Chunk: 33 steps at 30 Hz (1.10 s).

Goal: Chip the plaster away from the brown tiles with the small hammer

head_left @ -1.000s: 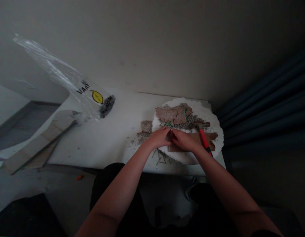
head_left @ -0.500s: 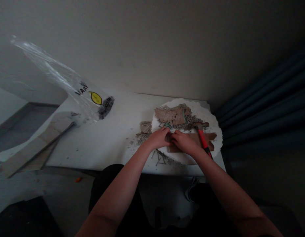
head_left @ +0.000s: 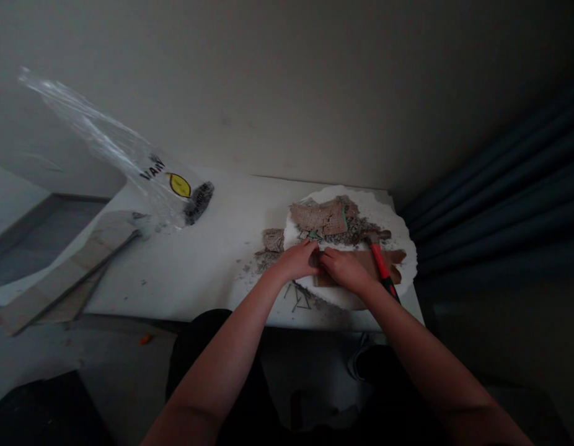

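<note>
My left hand and my right hand meet over the left end of a brown board. Both have their fingers closed around something small that I cannot make out. The board lies on a white round-edged sheet. A hammer with a red and black handle rests across the board, right of my right hand. Beyond my hands sit a cracked brownish tile-like piece and a heap of grey crumbs. Several nails lie just in front of my left wrist.
On the white table, a clear plastic bag with dark granules in its bottom leans at the back left. Long flat boards stick out over the left edge. A dark curtain hangs at the right, and a wall rises behind.
Both hands stay together over the board's left end, with only slight finger movement. The whole view has shifted very slightly; the hammer and bag lie as before.
</note>
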Each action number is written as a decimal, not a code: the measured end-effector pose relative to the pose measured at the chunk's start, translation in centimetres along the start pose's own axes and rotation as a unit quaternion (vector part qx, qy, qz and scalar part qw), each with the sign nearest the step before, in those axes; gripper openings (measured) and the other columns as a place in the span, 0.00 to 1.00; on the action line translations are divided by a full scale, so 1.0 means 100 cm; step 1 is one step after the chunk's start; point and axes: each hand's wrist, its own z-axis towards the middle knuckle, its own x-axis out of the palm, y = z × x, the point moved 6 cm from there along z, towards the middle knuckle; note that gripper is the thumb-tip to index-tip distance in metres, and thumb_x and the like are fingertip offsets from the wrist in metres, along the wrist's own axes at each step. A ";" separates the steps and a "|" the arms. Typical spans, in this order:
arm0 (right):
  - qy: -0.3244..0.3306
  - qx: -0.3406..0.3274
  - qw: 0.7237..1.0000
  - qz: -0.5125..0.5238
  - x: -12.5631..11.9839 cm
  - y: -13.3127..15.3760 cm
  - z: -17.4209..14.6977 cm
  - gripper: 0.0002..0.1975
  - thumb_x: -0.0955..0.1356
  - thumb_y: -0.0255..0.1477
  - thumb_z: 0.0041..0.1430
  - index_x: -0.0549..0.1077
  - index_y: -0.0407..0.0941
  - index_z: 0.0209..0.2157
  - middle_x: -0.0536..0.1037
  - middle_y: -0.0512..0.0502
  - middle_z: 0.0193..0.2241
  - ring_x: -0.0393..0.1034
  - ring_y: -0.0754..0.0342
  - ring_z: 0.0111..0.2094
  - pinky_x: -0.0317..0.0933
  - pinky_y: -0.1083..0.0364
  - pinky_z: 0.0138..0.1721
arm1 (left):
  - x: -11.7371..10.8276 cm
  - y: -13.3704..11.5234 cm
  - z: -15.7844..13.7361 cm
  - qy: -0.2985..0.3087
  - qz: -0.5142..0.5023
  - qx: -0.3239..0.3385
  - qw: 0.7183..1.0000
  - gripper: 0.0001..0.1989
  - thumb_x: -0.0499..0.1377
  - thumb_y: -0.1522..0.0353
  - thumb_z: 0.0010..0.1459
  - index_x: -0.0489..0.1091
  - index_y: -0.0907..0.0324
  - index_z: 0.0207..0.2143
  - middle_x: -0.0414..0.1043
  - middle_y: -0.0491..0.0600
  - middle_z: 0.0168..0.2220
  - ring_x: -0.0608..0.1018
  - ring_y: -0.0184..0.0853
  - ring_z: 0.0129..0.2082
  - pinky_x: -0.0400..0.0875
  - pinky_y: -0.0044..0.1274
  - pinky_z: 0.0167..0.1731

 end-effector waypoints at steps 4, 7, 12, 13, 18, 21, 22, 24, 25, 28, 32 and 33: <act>-0.004 -0.003 1.000 0.007 0.001 -0.001 0.000 0.08 0.63 0.21 0.65 0.74 0.40 0.39 0.74 0.40 0.41 0.69 0.52 0.36 0.61 0.55 0.38 | 0.001 0.001 0.000 -0.002 0.006 0.005 1.000 0.23 0.62 0.55 0.48 0.63 0.56 0.43 0.68 0.52 0.47 0.74 0.40 0.43 0.69 0.30 0.41; 0.003 -0.011 1.000 0.005 0.002 0.000 0.001 0.08 0.63 0.21 0.65 0.74 0.40 0.38 0.74 0.40 0.42 0.69 0.52 0.37 0.61 0.55 0.38 | 0.000 0.000 -0.001 -0.004 0.009 0.004 1.000 0.23 0.62 0.55 0.48 0.63 0.56 0.43 0.68 0.52 0.47 0.74 0.40 0.43 0.69 0.29 0.41; 0.011 -0.017 1.000 -0.007 0.002 0.001 0.001 0.07 0.63 0.20 0.65 0.72 0.39 0.40 0.74 0.39 0.41 0.70 0.51 0.37 0.62 0.54 0.38 | -0.001 0.000 -0.001 0.003 0.012 -0.006 1.000 0.23 0.62 0.56 0.48 0.63 0.56 0.44 0.68 0.52 0.47 0.75 0.40 0.43 0.69 0.29 0.41; 0.013 -0.017 1.000 -0.005 0.002 0.002 0.001 0.08 0.62 0.20 0.65 0.72 0.39 0.41 0.74 0.38 0.42 0.70 0.50 0.38 0.62 0.54 0.38 | -0.001 0.000 -0.001 0.002 0.012 -0.004 1.000 0.23 0.62 0.56 0.49 0.63 0.56 0.44 0.68 0.52 0.47 0.75 0.40 0.43 0.69 0.29 0.41; 0.018 -0.011 1.000 0.003 0.003 0.002 0.002 0.08 0.61 0.20 0.66 0.70 0.38 0.44 0.74 0.36 0.43 0.70 0.49 0.42 0.63 0.54 0.41 | -0.001 -0.001 -0.001 -0.004 0.014 0.001 1.000 0.24 0.62 0.57 0.48 0.63 0.57 0.45 0.68 0.53 0.48 0.75 0.41 0.44 0.69 0.30 0.42; 0.020 -0.011 1.000 0.011 0.005 0.002 0.003 0.09 0.61 0.20 0.66 0.69 0.38 0.46 0.73 0.36 0.45 0.70 0.49 0.42 0.63 0.54 0.41 | -0.001 -0.001 -0.001 -0.005 0.015 0.003 1.000 0.23 0.62 0.57 0.49 0.63 0.57 0.45 0.69 0.53 0.48 0.75 0.41 0.43 0.69 0.30 0.42; 0.020 -0.012 1.000 0.014 0.006 0.001 0.004 0.10 0.61 0.20 0.66 0.68 0.38 0.46 0.73 0.36 0.45 0.70 0.49 0.42 0.63 0.53 0.41 | -0.001 -0.001 -0.001 -0.006 0.014 0.005 1.000 0.23 0.62 0.56 0.49 0.63 0.57 0.44 0.69 0.53 0.47 0.75 0.40 0.43 0.70 0.29 0.42; 0.020 -0.011 1.000 0.019 0.006 0.001 0.004 0.10 0.60 0.20 0.66 0.68 0.38 0.47 0.73 0.36 0.46 0.70 0.48 0.41 0.63 0.53 0.40 | -0.001 -0.001 -0.001 -0.008 0.012 0.007 1.000 0.23 0.62 0.56 0.49 0.63 0.57 0.44 0.69 0.53 0.47 0.75 0.40 0.43 0.69 0.29 0.42; 0.019 -0.011 1.000 0.021 0.007 0.000 0.004 0.10 0.60 0.20 0.66 0.68 0.39 0.47 0.73 0.36 0.46 0.70 0.48 0.41 0.63 0.53 0.40 | -0.001 0.000 -0.001 -0.007 0.012 0.006 1.000 0.24 0.62 0.55 0.48 0.63 0.57 0.44 0.69 0.53 0.47 0.75 0.40 0.43 0.70 0.29 0.42; 0.012 -0.016 1.000 0.022 0.006 0.001 0.004 0.11 0.59 0.19 0.66 0.68 0.38 0.47 0.74 0.36 0.45 0.70 0.48 0.41 0.62 0.53 0.40 | 0.000 0.000 -0.002 -0.004 0.010 0.003 1.000 0.24 0.62 0.55 0.49 0.63 0.57 0.44 0.69 0.53 0.47 0.75 0.40 0.42 0.70 0.29 0.41; 0.003 -0.012 1.000 0.016 0.003 0.000 0.003 0.10 0.60 0.20 0.67 0.69 0.39 0.45 0.74 0.37 0.44 0.70 0.50 0.37 0.62 0.55 0.36 | -0.001 -0.001 -0.002 -0.004 0.012 0.001 1.000 0.25 0.62 0.54 0.48 0.63 0.57 0.45 0.69 0.53 0.48 0.75 0.40 0.44 0.70 0.29 0.42; 0.001 -0.009 1.000 0.016 0.002 -0.001 0.002 0.09 0.60 0.21 0.67 0.70 0.39 0.45 0.74 0.38 0.44 0.70 0.51 0.37 0.61 0.55 0.36 | -0.001 -0.001 -0.002 -0.003 0.014 0.001 1.000 0.25 0.63 0.54 0.48 0.63 0.57 0.45 0.69 0.53 0.48 0.75 0.41 0.44 0.69 0.30 0.43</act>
